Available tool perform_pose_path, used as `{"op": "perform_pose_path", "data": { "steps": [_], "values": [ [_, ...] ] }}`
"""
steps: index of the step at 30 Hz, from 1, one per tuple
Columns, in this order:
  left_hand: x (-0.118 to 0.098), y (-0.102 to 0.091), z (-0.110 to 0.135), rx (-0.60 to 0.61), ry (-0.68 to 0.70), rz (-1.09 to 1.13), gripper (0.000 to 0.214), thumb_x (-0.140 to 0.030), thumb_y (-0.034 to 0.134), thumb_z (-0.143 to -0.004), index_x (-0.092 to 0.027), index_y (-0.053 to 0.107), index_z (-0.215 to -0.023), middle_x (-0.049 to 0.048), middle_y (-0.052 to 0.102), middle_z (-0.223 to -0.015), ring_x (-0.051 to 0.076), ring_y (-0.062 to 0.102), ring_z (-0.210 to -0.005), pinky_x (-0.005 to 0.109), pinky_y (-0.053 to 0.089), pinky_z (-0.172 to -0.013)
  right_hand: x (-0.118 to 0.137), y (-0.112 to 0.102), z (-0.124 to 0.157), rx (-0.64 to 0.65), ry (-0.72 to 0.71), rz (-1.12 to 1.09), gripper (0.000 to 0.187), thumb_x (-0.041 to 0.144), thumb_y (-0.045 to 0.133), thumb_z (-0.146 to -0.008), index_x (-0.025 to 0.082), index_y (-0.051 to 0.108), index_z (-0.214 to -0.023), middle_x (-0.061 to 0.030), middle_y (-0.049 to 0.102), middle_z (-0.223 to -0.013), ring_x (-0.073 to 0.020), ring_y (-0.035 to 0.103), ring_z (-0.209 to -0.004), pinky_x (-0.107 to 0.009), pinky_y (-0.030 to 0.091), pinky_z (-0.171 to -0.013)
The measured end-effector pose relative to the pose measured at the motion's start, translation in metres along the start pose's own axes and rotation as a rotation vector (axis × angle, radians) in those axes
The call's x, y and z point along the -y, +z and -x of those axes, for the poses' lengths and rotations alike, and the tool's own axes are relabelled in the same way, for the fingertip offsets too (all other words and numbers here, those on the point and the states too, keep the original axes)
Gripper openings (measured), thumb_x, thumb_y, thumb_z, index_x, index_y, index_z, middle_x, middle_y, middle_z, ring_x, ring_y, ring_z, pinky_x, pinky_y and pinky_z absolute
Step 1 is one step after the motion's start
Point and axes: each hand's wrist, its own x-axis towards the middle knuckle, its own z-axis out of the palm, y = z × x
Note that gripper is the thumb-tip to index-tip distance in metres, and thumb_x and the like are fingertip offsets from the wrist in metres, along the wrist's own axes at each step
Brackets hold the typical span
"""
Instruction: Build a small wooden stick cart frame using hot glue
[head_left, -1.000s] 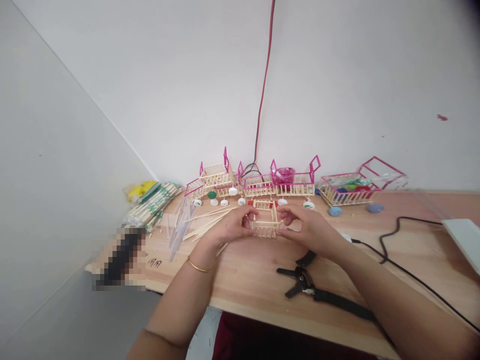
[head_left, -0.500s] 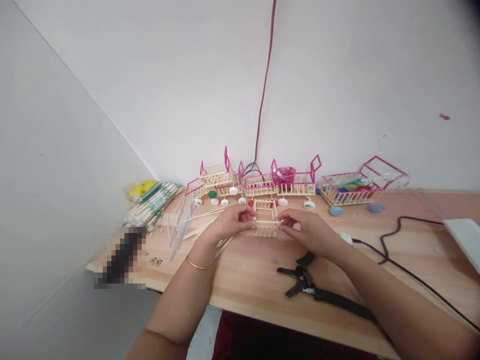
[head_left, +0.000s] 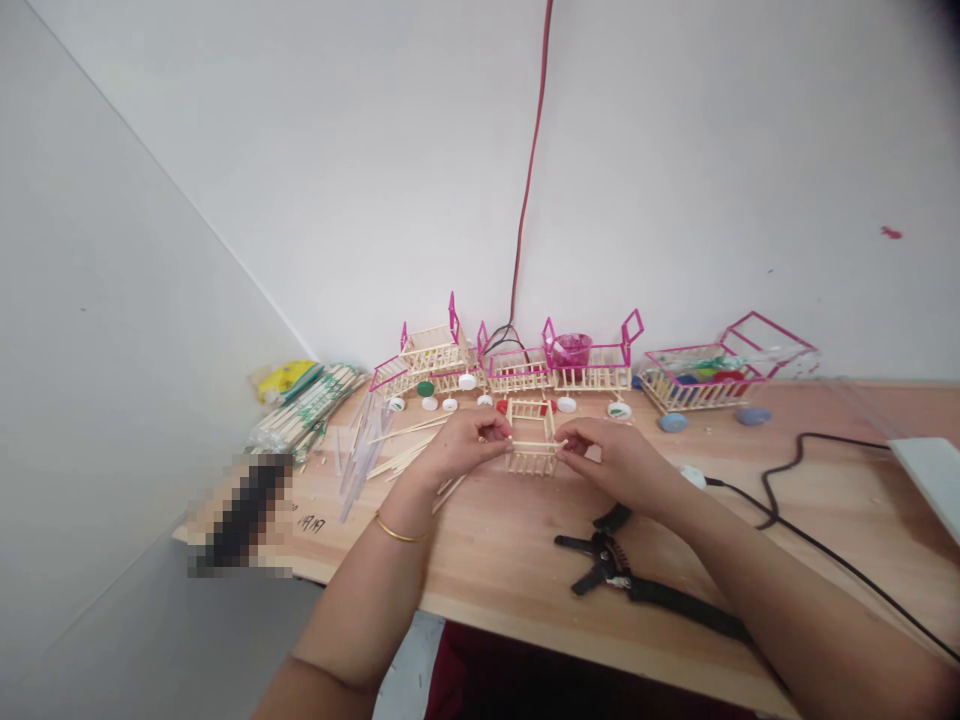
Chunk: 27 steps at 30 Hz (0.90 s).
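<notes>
A small frame of pale wooden sticks (head_left: 531, 466), with short upright rails, stands on the table between my hands. Across its near part lies a single wooden stick (head_left: 534, 446). My left hand (head_left: 472, 440) pinches the left end of that stick, beside the frame. At the other end, the fingertips of my right hand (head_left: 596, 450) close on the stick too. I cannot tell whether the stick rests on the frame or is held just above it. Loose sticks (head_left: 405, 455) lie left of my left hand.
Stick carts (head_left: 592, 378) with pink rims and bottle-cap wheels line the wall, one holding a pink cup (head_left: 571, 350). Bundled sticks (head_left: 315, 405) lie at left. Black pliers or a clamp (head_left: 600, 560) sit near the front edge; a black cable (head_left: 817, 560) crosses at right.
Hardly anything differs. The fingers of both hands have shifted very slightly at the stick's ends, and the frame stays in place.
</notes>
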Motion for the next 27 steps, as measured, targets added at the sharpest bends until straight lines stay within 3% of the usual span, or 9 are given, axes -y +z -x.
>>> {"op": "perform_pose_path", "data": {
  "steps": [8,15,27],
  "values": [
    [-0.004,0.0016,0.0019,-0.026,-0.007,0.005,0.006,-0.017,0.064,-0.071,-0.013,0.061,-0.075,0.0005,0.056,-0.073,0.011,0.05,-0.07,0.023,0.039,-0.067,-0.0016,0.0009,-0.0002,0.002,-0.013,0.005,0.012,0.025,0.055,-0.082,0.02,0.062,-0.09,-0.0041,0.068,-0.082,-0.0178,0.062,-0.074,-0.031,0.048,-0.068],
    [-0.0003,0.0011,0.0031,0.031,0.033,0.07,0.026,-0.014,0.062,-0.073,-0.015,0.062,-0.099,0.0009,0.056,-0.082,0.012,0.051,-0.075,0.024,0.041,-0.072,-0.0022,0.0006,0.0002,0.011,-0.001,-0.005,0.012,0.025,0.056,-0.081,0.02,0.062,-0.09,-0.0041,0.067,-0.082,-0.0175,0.061,-0.073,-0.031,0.047,-0.069],
    [-0.0013,-0.0028,0.0032,0.071,0.004,-0.07,0.013,-0.012,0.056,-0.076,-0.012,0.066,-0.085,0.0026,0.063,-0.08,0.012,0.054,-0.073,0.022,0.041,-0.069,-0.0025,0.0007,0.0004,0.004,-0.005,-0.007,0.012,0.025,0.056,-0.081,0.02,0.062,-0.09,-0.0036,0.067,-0.082,-0.0172,0.062,-0.073,-0.029,0.047,-0.068]
  ]
}}
